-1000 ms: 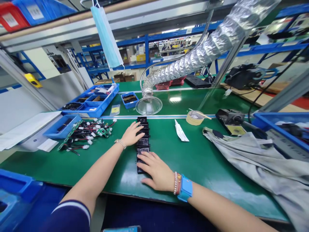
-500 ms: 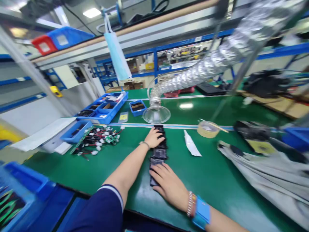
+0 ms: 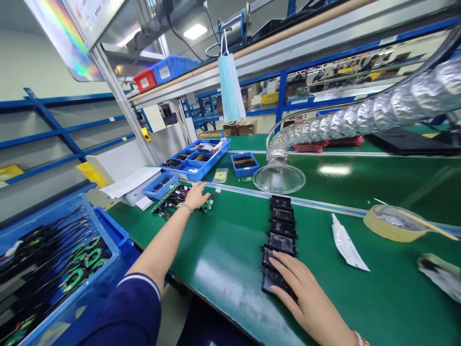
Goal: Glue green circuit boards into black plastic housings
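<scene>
Black rectangular parts (image 3: 283, 241), six in number, form a row on the green worktop (image 3: 230, 250), running from just in front of the clear funnel (image 3: 279, 179) toward the wearer; the nearest two are offset slightly to the left. The right hand (image 3: 306, 288) is open, palm down, with its fingers over these two nearest parts and its thumb apart from them; the fingertips appear to rest on the parts. The left hand (image 3: 196, 195) reaches to the pile of wired circuit boards (image 3: 173, 194), well to the left of the row. Its thumb stands apart from its fingers; whether it touches any wire beneath cannot be told. Behind the pile lie a small open blue box (image 3: 154, 192) and a blue compartment tray (image 3: 201, 174), with a clear bag (image 3: 220, 175) and a small blue tray (image 3: 245, 174) to the right of the latter. The funnel is joined to a ribbed foil duct (image 3: 360, 117), which extends to the upper right. Right of the row, a white tube (image 3: 347, 242) lies flat, and farther right a thin stick (image 3: 428, 223) lies across the top of a yellowish tape roll (image 3: 392, 234). Above the worktop hangs a pale blue mask (image 3: 230, 89); at lower left, a large blue bin (image 3: 82, 288) contains green rings and dark cables
</scene>
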{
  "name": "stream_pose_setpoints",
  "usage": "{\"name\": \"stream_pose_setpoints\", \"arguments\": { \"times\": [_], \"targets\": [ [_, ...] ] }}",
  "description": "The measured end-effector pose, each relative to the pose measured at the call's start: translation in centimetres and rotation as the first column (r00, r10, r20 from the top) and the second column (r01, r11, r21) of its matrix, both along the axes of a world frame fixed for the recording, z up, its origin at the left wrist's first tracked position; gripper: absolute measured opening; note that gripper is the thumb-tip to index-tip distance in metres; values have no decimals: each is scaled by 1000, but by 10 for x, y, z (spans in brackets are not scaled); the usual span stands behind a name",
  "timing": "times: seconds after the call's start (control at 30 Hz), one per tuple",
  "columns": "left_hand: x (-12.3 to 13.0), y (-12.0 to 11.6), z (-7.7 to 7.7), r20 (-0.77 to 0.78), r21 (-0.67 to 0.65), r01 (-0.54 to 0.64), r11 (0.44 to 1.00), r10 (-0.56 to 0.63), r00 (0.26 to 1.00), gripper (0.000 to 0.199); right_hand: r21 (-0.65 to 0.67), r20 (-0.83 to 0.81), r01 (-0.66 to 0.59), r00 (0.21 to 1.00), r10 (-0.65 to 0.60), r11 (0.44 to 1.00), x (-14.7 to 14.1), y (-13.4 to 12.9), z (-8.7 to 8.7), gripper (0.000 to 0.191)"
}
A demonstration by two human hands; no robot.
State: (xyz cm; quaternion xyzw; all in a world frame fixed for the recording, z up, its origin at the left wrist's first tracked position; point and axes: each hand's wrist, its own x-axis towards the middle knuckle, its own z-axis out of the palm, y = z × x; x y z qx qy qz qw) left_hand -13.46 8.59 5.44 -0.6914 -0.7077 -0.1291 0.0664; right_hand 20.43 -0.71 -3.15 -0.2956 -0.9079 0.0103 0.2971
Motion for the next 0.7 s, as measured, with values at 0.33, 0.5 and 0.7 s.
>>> {"name": "stream_pose_setpoints", "arguments": {
  "times": [0.33, 0.5, 0.7],
  "targets": [
    [4, -3, -41, -109, -314, -90, 945, 58, 992, 41, -117, -65, 49, 996, -57, 992, -2, 2, -10, 40],
    [6, 11, -33, -65, -353, -81, 932, 62, 996, 30, -124, -51, 70, 996, -77, 990, -1, 3, -11, 38],
    [4, 21, -14, 138, -301, -16, 954, 60, 989, 24, -141, -90, 70, 992, -83, 988, 3, 4, -7, 36]
  ]
}}
